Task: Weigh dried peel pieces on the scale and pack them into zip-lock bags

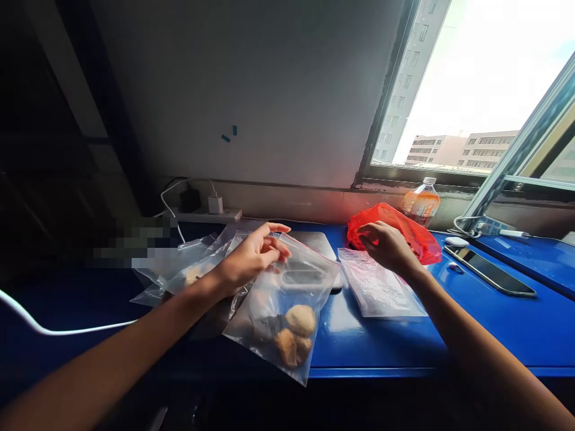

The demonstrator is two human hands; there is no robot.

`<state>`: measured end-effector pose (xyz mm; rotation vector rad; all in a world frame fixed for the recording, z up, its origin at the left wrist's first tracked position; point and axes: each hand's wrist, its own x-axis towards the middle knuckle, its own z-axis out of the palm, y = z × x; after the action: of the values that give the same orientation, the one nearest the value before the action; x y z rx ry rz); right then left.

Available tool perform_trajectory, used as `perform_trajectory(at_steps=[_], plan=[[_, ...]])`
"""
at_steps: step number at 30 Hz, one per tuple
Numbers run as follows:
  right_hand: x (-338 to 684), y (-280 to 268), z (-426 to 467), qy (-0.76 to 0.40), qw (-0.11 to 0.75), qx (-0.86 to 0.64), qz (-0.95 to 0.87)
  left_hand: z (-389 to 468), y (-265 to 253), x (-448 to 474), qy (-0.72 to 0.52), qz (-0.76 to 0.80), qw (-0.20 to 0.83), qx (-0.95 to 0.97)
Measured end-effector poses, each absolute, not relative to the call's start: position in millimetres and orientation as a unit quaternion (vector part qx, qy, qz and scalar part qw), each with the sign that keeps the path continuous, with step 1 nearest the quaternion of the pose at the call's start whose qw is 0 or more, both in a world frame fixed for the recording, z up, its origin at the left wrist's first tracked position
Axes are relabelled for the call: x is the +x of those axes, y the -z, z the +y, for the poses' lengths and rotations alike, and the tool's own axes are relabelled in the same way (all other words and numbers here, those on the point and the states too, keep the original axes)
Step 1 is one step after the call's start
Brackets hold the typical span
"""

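My left hand (258,254) is closed at the upper edge of a clear zip bag (296,287). Several rounded beige and brown lumps (294,338) sit at the bottom of this bag, which hangs tilted past the table's front edge. My right hand (389,245) is over a crumpled red plastic bag (415,233), its fingers bent and apart with nothing visible in them. Below that hand lies a stack of flat clear bags (386,293). Partly hidden behind the held bag is a silver flat-topped device (317,245), perhaps a scale.
More filled clear bags (179,266) lie to the left on the blue table (350,344). An orange drink bottle (422,200) stands by the window. A phone (492,272) rests at the right. A power strip (229,214) with a white charger (215,205) lies along the wall.
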<state>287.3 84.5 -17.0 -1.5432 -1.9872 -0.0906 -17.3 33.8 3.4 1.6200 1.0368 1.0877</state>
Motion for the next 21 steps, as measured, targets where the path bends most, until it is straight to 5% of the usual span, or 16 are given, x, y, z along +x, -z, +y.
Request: perform_trajectory(at_steps=[4, 9, 21], plan=[[237.2, 7.8, 46.5, -0.224, 0.336, -0.409, -0.818, 26.3, 3.9, -8.7, -0.401, 0.381, 0.345, 0.759], [218.6, 14.1, 34.3, -0.399, 0.314, -0.356, -0.785, 22.6, 6.2, -8.3, -0.375, 0.354, 0.291, 0.806], [223.6, 16.6, 35.3, -0.454, 0.267, -0.336, -0.781, 26.6, 18.1, -12.9, -0.325, 0.299, 0.096, 0.892]])
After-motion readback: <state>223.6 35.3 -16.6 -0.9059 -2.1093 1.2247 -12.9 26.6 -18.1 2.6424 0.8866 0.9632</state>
